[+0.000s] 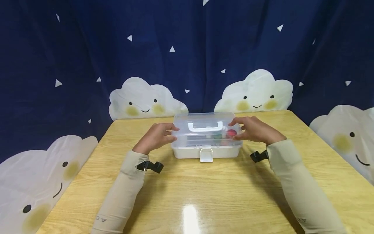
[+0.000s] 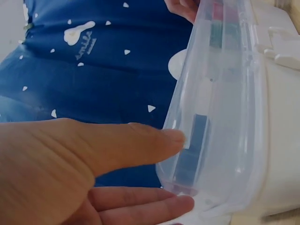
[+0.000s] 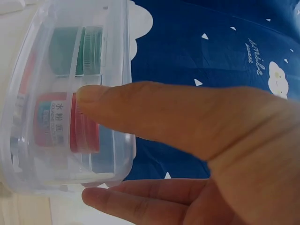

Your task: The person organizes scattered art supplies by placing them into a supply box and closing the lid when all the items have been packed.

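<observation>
On the table stands a storage box (image 1: 187, 153) with a white base, a clear lid (image 1: 182, 123) and a white carrying handle (image 1: 204, 129). Its front latch (image 1: 206, 156) juts outward. My left hand (image 1: 156, 136) grips the left end of the lid, thumb at the near side and fingers round the far side. At the opposite end my right hand (image 1: 255, 130) holds the lid likewise. Through the plastic, a red gouache paint jar (image 3: 84, 138) and a green jar (image 3: 65, 49) show in the right wrist view; my right thumb overlaps the red one.
The wooden table (image 1: 222, 195) carries the box near its far edge. Behind hangs a dark blue curtain (image 1: 198, 65) with white triangles and smiling clouds. A black wrist camera (image 1: 152, 166) sits at the left cuff, another (image 1: 258, 156) at the right.
</observation>
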{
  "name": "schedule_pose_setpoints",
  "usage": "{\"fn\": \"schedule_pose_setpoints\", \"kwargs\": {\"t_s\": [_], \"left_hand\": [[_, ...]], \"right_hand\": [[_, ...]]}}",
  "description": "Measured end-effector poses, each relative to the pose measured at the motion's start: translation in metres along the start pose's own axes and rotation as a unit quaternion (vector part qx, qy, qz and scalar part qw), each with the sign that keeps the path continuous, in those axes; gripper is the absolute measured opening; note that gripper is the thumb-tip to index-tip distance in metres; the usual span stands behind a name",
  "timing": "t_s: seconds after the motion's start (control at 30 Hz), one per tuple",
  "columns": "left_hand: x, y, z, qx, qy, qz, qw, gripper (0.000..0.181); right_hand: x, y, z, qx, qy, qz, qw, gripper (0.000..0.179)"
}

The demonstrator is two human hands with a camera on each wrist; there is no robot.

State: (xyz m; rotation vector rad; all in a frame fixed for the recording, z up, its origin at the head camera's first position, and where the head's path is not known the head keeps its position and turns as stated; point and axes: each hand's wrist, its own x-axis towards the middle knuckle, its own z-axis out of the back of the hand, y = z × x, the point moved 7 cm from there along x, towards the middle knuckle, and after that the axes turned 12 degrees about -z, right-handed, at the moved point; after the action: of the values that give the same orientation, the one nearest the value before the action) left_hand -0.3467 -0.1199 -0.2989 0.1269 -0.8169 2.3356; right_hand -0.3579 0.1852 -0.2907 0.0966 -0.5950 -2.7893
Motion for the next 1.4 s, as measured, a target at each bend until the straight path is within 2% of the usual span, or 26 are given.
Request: {"fn": "schedule_pose_setpoints", "kwargs": {"t_s": [0.07,0.17,0.27,0.33,0.43,0.53,0.6,0.67,0.8,1.1,1.2,1.4], "left_hand": [[0.0,-0.002,0.0,0.009,0.005,-0.003,0.9999,0.034],[-0.002,-0.008,-0.002,0.046,0.011,0.001,0.9989,0.039],[-0.004,-0.019,-0.006,0.105,0.006,-0.002,0.9945,0.058],[-0.004,-0.027,-0.012,0.15,0.004,-0.021,0.9884,0.074],[-0.001,-0.04,-0.026,0.221,0.0,-0.075,0.9724,0.092],[0.005,-0.051,-0.045,0.292,0.007,-0.13,0.9475,0.097],[0.008,-0.055,-0.056,0.329,0.012,-0.153,0.9317,0.099],[0.011,-0.058,-0.065,0.359,0.014,-0.163,0.9191,0.1],[0.014,-0.061,-0.075,0.393,0.011,-0.174,0.9026,0.104],[0.016,-0.056,-0.084,0.448,-0.023,-0.16,0.8794,0.105],[0.016,-0.054,-0.087,0.467,-0.034,-0.159,0.8694,0.104],[0.018,-0.052,-0.088,0.481,-0.058,-0.165,0.8589,0.1]], "right_hand": [[0.0,0.001,0.0,-0.002,0.001,0.003,1.0,0.046],[-0.002,0.001,-0.001,-0.012,-0.002,0.009,0.9999,0.046],[-0.008,0.006,-0.002,-0.034,-0.016,0.021,0.9991,0.053],[-0.012,0.011,-0.003,-0.044,-0.032,0.028,0.9981,0.064],[-0.016,0.025,-0.008,-0.055,-0.071,0.065,0.9939,0.079],[-0.018,0.039,-0.019,-0.072,-0.113,0.126,0.983,0.086],[-0.019,0.047,-0.029,-0.089,-0.131,0.16,0.9743,0.089],[-0.021,0.053,-0.038,-0.109,-0.142,0.179,0.9674,0.09],[-0.02,0.059,-0.053,-0.14,-0.155,0.18,0.9613,0.096],[-0.016,0.06,-0.069,-0.214,-0.184,0.142,0.9488,0.105],[-0.016,0.059,-0.072,-0.235,-0.199,0.142,0.9408,0.104],[-0.016,0.059,-0.073,-0.256,-0.242,0.151,0.9236,0.105]]}}
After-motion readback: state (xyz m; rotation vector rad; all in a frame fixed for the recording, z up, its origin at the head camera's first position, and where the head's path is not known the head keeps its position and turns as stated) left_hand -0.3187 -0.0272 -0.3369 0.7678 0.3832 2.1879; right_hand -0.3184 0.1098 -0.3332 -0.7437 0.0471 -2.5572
